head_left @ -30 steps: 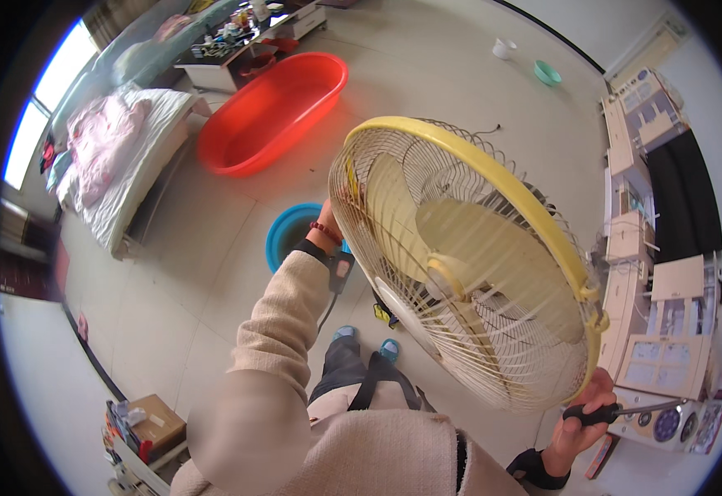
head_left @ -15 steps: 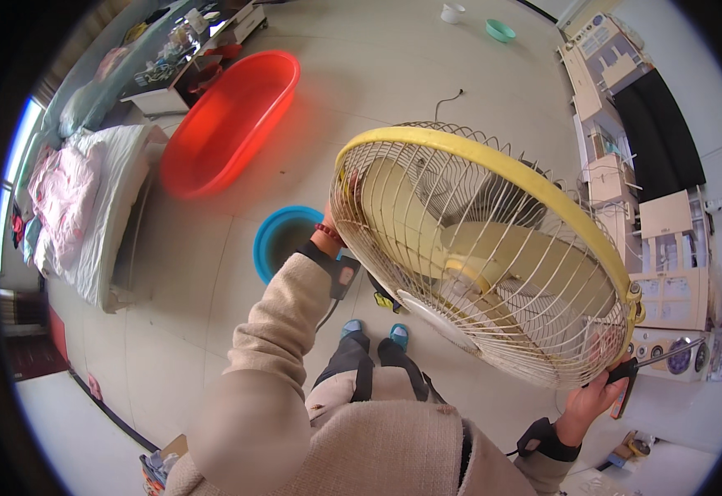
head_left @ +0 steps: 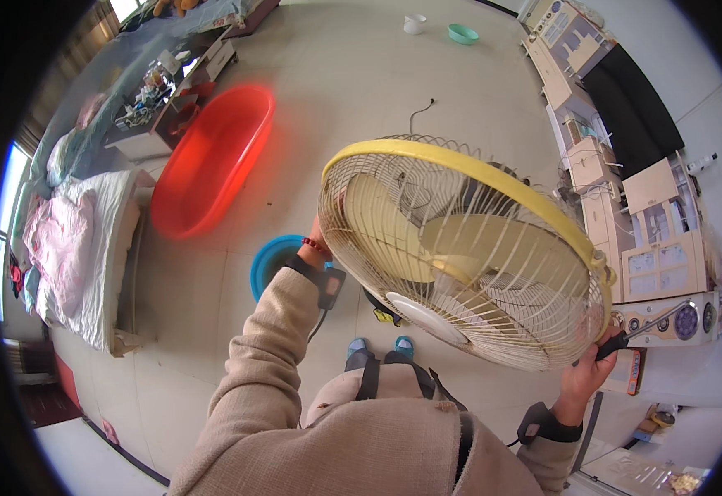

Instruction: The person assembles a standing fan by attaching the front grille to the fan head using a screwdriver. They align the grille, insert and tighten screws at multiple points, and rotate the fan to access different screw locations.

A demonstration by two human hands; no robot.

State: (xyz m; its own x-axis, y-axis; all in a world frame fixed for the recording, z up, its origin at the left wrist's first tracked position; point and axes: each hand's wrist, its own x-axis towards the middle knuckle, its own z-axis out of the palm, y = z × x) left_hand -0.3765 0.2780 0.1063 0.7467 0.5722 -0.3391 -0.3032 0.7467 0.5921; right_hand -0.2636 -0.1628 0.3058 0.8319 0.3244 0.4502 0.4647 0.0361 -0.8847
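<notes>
Fan (head_left: 457,269) shifted left in view, contents of blue basin (head_left: 256,271) unclear.

From the wearer's head, the fisheye camera looks steeply down past the chest (head_left: 377,442) to the feet (head_left: 405,345), with the fan (head_left: 456,269) close below and the floor (head_left: 212,331) spreading wide farther off behind it.

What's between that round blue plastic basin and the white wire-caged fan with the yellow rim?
In the head view, your left hand, with a red beaded bracelet at its wrist, lies between the basin and the fan; its fingers are hidden.
</notes>
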